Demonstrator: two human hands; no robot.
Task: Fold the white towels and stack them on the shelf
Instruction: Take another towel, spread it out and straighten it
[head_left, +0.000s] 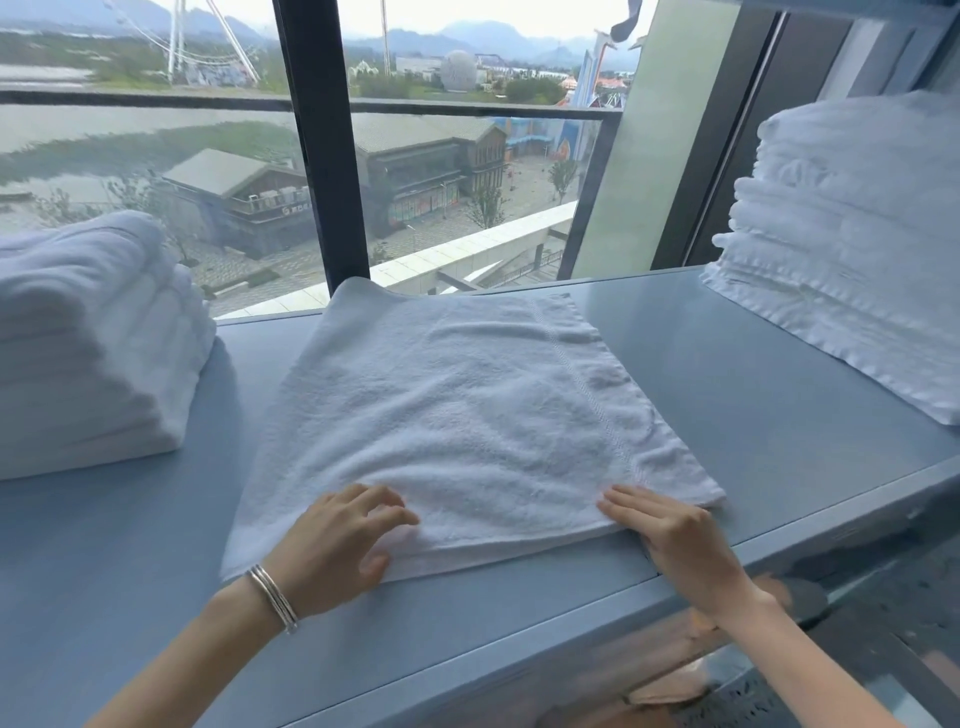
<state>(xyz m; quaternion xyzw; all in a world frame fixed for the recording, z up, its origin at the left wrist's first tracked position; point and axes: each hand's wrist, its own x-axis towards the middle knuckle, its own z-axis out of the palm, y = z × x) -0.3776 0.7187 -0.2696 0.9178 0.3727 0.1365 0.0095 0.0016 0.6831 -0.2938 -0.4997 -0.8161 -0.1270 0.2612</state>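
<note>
A white towel (467, 410), folded once into a rough square, lies flat in the middle of the blue-grey shelf (769, 395). My left hand (337, 545), with thin silver bangles at the wrist, rests on the towel's near left part, fingers spread and slightly bent. At the near right corner my right hand (670, 530) lies flat along the front edge with straight fingers. A stack of folded white towels (93, 343) stands at the left. A taller pile of white towels (852, 244) stands at the right.
A large window with a dark vertical frame post (311, 156) and a horizontal rail runs right behind the shelf. The shelf's front edge (519, 634) passes under my wrists. Below it, at the lower right, a lower level is dimly visible.
</note>
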